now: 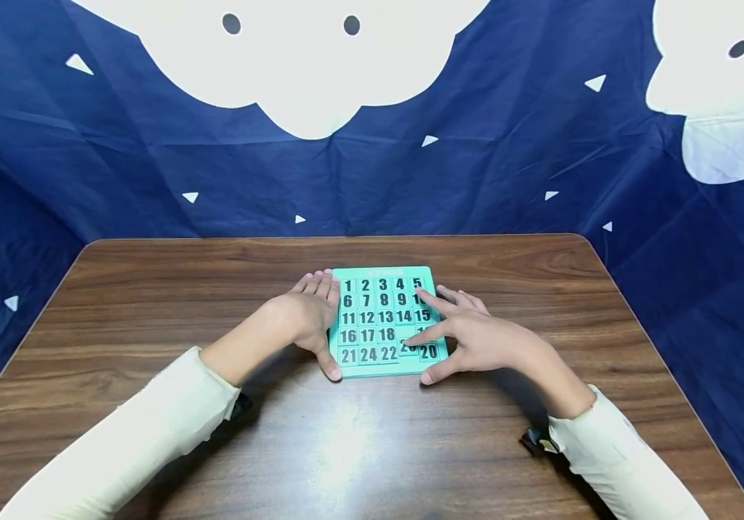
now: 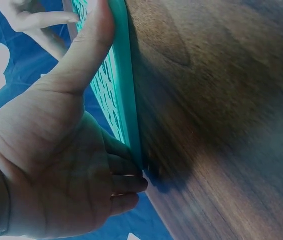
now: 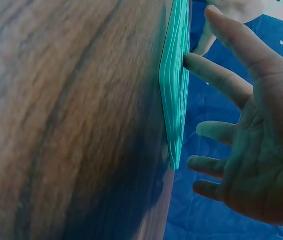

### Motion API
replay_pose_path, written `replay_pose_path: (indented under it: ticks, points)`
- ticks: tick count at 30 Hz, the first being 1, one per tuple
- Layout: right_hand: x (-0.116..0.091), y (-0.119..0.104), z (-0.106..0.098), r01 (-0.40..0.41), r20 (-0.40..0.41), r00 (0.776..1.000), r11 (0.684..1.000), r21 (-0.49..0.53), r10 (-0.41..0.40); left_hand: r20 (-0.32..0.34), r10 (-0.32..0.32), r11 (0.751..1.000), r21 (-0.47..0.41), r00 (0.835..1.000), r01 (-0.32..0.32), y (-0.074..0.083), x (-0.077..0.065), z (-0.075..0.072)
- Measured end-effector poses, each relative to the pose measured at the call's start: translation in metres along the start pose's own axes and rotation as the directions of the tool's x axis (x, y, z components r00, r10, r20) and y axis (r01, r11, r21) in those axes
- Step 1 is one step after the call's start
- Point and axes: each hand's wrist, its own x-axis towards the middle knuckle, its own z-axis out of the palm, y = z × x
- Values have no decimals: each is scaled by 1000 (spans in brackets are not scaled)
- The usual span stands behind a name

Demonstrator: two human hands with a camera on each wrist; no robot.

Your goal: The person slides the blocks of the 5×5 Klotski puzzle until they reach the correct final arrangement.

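Observation:
A teal sliding number puzzle (image 1: 367, 327) with black-numbered tiles lies flat on the wooden table. My left hand (image 1: 303, 314) rests along its left edge, fingers straight and thumb at the near left corner. In the left wrist view that thumb (image 2: 89, 52) lies against the puzzle's teal side. Over the right part of the board spreads my right hand (image 1: 485, 338), its index fingertip on a tile (image 1: 407, 347) in the lower right area. That tile sits between the bottom two rows, its number partly covered. The other fingers of this hand stretch out above the board's right side.
The brown wood-grain table (image 1: 151, 303) extends around the puzzle on all sides. Behind it hangs a dark blue cloth (image 1: 248, 173) with white cloud shapes and small triangles. A dark strap (image 1: 539, 442) shows at the right wrist below the pale sleeve.

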Motion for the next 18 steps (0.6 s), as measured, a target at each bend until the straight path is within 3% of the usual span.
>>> replay_pose_path:
  ticks: [18]
  points:
    - [-2, -6, 0, 34, 42, 998, 999, 34, -35, -1, -3, 1000, 8, 1000, 3, 0, 1, 0]
